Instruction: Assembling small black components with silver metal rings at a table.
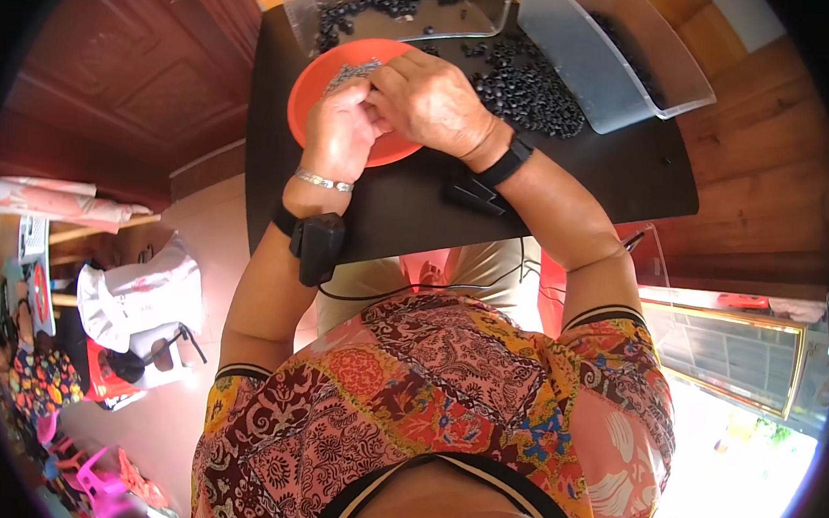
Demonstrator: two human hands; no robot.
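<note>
Dark-red carved panelling stands to the left of a nearly black bench. On that bench an orange-red bowl sits directly under both hands, probably kept close so that small parts lie within easy reach and anything dropped lands inside. Small grey pieces lie in the bowl toward its far side, just beyond the left hand. The right hand arches in from the other side and meets it above the bowl, perhaps because such small parts need both for control. Their fingers curl toward one another, but the tips are mostly hidden, so I cannot tell whether they are clamped on a piece. Past the bowl, a clear plastic bin holds scattered black pieces; a translucent bin at the right has more inside. Beside it, a loose heap of black pieces spreads over the bench, seemingly for easy access.
</note>
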